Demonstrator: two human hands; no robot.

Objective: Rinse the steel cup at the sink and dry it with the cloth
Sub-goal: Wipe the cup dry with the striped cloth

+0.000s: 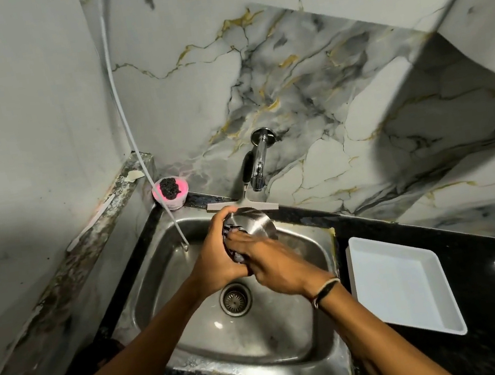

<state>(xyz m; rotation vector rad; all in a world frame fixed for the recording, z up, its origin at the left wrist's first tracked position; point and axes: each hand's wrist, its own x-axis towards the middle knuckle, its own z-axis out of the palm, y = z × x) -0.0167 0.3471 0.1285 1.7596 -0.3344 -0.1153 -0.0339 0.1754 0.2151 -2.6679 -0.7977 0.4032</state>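
Above the steel sink [311,331] I hold the steel cup [256,222] tilted on its side, just under the wall tap [258,170]. My left hand [217,255] wraps around the cup's left side. My right hand [277,262] presses a dark scrubber or cloth [237,257] against the cup's mouth; most of that dark thing is hidden by my fingers. No water stream is visible from the tap.
A pink tub with a black scrubber [171,191] stands at the sink's back left corner. A white hose [140,158] hangs into the basin. A squeegee [242,204] lies behind the sink. A white tray [403,286] sits on the black counter [493,295] to the right.
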